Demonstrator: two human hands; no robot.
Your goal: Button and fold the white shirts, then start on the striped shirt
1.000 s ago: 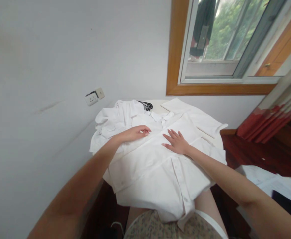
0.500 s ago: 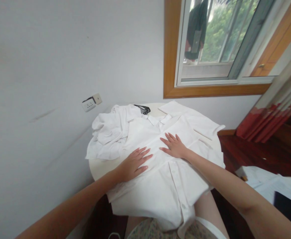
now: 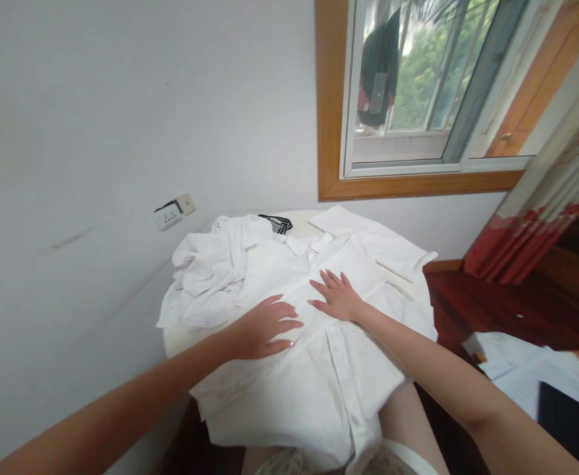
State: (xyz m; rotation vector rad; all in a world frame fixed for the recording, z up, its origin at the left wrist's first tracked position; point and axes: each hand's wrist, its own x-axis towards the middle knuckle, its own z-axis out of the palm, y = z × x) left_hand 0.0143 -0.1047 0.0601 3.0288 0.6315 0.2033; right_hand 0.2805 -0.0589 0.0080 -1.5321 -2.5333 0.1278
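Note:
A white button-up shirt lies spread over a round white table, its collar toward the wall and its lower part hanging over the near edge. My left hand rests on the left side of the shirt, fingers spread and slightly bent. On the middle of the shirt, my right hand lies flat with its fingers apart. Neither hand grips the cloth. One sleeve stretches out toward the back right of the table.
A crumpled white garment lies at the table's left, beside a black-and-white striped item. The wall with a socket and a window stands behind. Papers and a black flat object lie at lower right.
The view has shifted slightly, moving the scene left and a little down. My left hand's fingers are more bent than before. My right hand stays flat on the shirt.

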